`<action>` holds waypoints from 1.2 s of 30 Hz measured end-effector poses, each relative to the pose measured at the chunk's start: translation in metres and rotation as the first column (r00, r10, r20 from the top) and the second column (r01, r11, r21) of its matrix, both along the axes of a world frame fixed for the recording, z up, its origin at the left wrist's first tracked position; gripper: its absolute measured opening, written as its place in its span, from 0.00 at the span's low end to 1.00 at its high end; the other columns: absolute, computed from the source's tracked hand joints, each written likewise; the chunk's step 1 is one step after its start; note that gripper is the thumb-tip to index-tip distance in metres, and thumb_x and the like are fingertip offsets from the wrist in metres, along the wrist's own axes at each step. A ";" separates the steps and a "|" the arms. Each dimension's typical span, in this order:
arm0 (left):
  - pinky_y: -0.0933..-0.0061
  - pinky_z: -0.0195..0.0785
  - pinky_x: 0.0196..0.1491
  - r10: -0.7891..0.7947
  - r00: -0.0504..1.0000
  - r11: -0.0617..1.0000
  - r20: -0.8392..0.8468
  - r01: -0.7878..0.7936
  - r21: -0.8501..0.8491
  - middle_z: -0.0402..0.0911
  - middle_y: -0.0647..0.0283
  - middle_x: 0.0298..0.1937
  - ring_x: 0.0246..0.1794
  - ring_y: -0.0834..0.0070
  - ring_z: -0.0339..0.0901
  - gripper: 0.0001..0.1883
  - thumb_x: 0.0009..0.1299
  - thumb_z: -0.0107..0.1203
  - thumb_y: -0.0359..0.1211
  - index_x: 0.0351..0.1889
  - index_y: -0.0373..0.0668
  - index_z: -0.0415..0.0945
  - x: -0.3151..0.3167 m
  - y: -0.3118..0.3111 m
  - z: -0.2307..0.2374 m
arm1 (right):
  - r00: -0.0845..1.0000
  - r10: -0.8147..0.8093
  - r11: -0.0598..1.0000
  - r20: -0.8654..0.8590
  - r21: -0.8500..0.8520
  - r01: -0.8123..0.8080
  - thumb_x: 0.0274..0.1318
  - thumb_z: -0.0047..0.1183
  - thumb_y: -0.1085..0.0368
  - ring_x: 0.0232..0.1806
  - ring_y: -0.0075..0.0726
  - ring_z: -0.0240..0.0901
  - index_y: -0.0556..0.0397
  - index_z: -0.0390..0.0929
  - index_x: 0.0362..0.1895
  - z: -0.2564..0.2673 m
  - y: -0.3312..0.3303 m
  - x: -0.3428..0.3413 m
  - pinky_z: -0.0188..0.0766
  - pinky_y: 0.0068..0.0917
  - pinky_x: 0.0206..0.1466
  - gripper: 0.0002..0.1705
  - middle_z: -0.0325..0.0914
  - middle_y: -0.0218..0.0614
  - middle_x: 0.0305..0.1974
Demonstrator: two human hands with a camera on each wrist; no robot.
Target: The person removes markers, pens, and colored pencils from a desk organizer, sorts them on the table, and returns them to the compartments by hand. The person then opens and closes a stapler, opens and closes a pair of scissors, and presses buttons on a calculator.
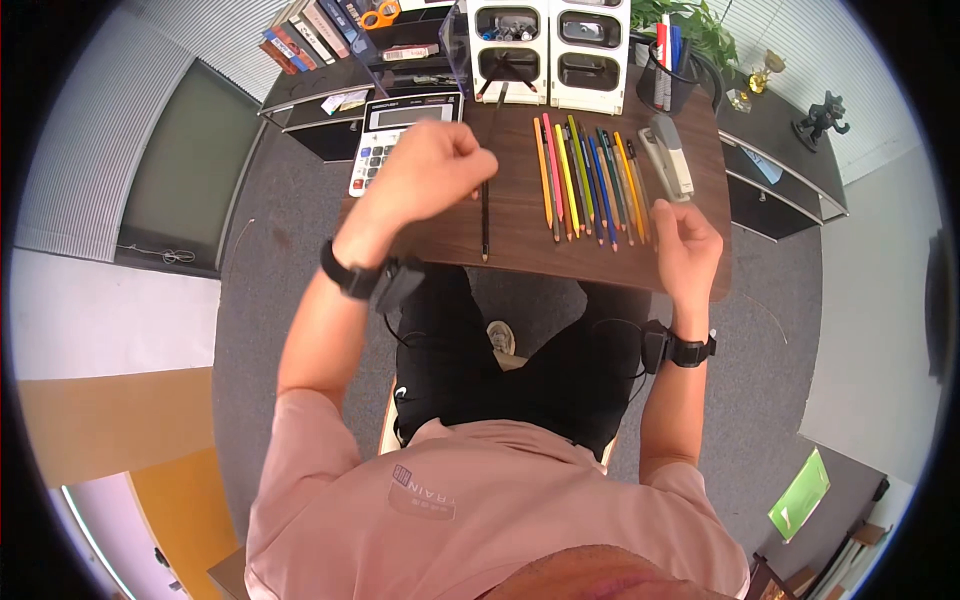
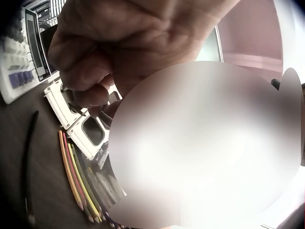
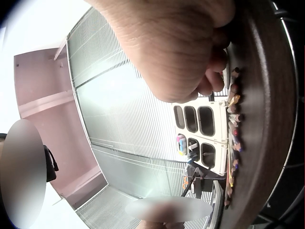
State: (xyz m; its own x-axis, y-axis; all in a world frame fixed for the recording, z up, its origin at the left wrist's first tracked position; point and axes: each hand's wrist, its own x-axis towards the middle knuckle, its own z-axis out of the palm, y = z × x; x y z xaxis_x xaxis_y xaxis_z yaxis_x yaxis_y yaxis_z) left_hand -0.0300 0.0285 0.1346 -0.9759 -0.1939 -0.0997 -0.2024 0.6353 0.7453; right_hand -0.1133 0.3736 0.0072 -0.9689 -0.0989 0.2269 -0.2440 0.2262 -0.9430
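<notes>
The left hand (image 1: 430, 172) is raised above the table beside the calculator (image 1: 410, 115), its fingers curled, pinching a dark pencil (image 1: 499, 112) that points toward the white drawers. In the left wrist view the curled left fingers partly hide what they hold. A black pencil (image 2: 31, 157) lies alone on the table, left of a row of coloured pencils (image 1: 570, 180) laid side by side. The right hand (image 1: 690, 250) is by the table's front edge, at the row's right end, with loosely curled fingers; nothing is plainly seen in it. A stapler (image 1: 672, 160) lies just beyond.
White drawers (image 1: 580, 80) stand at the back, with crossed dark sticks in front of one opening. A mesh pen holder (image 1: 680, 88) with markers is at the back right. A clear organizer (image 1: 415, 55) with orange scissors (image 1: 380, 15) stands at the back left.
</notes>
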 end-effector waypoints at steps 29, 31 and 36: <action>0.56 0.85 0.52 0.049 0.963 0.896 -0.266 -0.159 -0.414 0.94 0.54 0.44 0.46 0.55 0.95 0.47 0.75 0.73 0.61 0.78 0.31 0.79 -0.081 -0.021 -0.043 | 0.999 0.016 1.000 -0.030 -0.024 -0.017 0.81 0.70 0.63 0.33 0.13 0.76 0.60 0.91 0.41 0.002 0.000 0.002 0.73 0.21 0.38 0.13 0.86 0.24 0.30; 0.56 0.85 0.53 0.030 0.965 0.907 -0.261 -0.136 -0.398 0.94 0.53 0.44 0.47 0.55 0.95 0.47 0.74 0.73 0.61 0.78 0.31 0.79 -0.084 -0.017 -0.045 | 1.000 0.015 1.000 -0.021 -0.026 -0.016 0.81 0.70 0.63 0.32 0.13 0.76 0.59 0.91 0.41 0.001 0.000 0.003 0.73 0.21 0.38 0.13 0.86 0.24 0.30; 0.49 0.87 0.54 -0.056 0.933 0.724 -0.355 -0.207 -0.659 0.96 0.45 0.49 0.52 0.45 0.95 0.48 0.76 0.66 0.68 0.75 0.32 0.81 -0.100 -0.012 -0.057 | 0.999 0.019 0.999 -0.039 -0.033 -0.021 0.82 0.70 0.63 0.32 0.12 0.73 0.59 0.91 0.41 0.002 -0.001 0.003 0.70 0.21 0.37 0.13 0.84 0.22 0.29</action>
